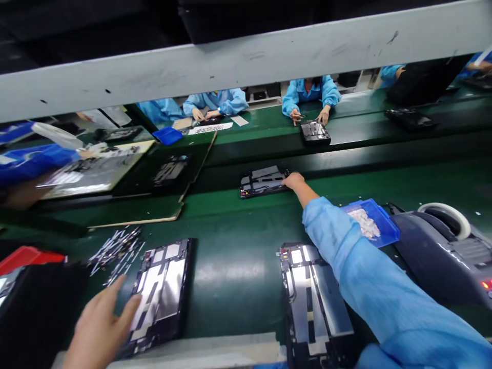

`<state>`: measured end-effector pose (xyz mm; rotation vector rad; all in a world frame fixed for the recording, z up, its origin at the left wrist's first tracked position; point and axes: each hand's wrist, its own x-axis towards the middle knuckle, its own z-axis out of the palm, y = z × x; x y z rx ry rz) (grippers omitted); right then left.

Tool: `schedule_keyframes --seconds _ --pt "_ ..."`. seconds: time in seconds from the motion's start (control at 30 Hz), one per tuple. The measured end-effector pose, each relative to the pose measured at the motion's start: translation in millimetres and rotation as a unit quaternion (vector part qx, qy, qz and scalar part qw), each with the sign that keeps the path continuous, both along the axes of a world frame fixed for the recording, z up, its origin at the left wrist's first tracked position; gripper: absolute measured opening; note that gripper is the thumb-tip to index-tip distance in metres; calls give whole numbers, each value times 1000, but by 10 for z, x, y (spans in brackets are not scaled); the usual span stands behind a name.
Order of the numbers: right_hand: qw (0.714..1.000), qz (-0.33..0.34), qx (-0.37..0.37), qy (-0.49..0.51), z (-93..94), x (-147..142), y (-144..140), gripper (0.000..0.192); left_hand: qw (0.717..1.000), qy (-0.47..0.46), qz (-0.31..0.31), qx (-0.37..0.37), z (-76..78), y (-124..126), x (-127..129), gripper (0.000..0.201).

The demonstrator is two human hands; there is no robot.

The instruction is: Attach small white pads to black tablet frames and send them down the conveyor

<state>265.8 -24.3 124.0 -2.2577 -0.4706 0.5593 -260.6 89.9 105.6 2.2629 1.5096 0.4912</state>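
- Glossy green desk (230,277)
- On it, a left opened tablet (163,282) and a right opened tablet (303,302), apart
- Heap of thin strips (121,248)
- Blue tray (388,230) just beside a grey tape dispenser (423,259)

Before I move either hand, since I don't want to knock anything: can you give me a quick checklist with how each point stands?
1. Right hand at the far device: ok, at its right end.
2. Its grip secure: cannot tell, the fingers are partly hidden.
3. Left hand clear of the near-left device: cannot tell, the hand is blurred and overlaps it in view.
4. Blue tray upright: ok, white pieces inside.
5. Loose strips contained: not ok, piled on the green surface.
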Motion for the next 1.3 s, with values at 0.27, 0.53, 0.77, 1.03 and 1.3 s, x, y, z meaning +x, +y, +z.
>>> schedule_keyframes --seconds 0.27,0.53,0.77,1.03,1.3 --pt "956 -14 222 194 245 -685 -391 16 824 -368 -73 -425 -115 -1345 1392 75" --pt "857 61 446 253 -455 -2199 -2627 68 712 -478 -112 -501 -209 -1964 2282 40" --pt "876 90 332 338 -988 -2346 -3956 82 779 -234 -306 -496 -273 -1978 1966 47" --pt "982 153 48 98 -902 -2238 -4002 40 920 16 -382 -89 -344 -1908 1955 62" --pt "982 154 106 -13 -375 -1858 -3555 29 834 94 -523 151 -184 -1708 2464 35"
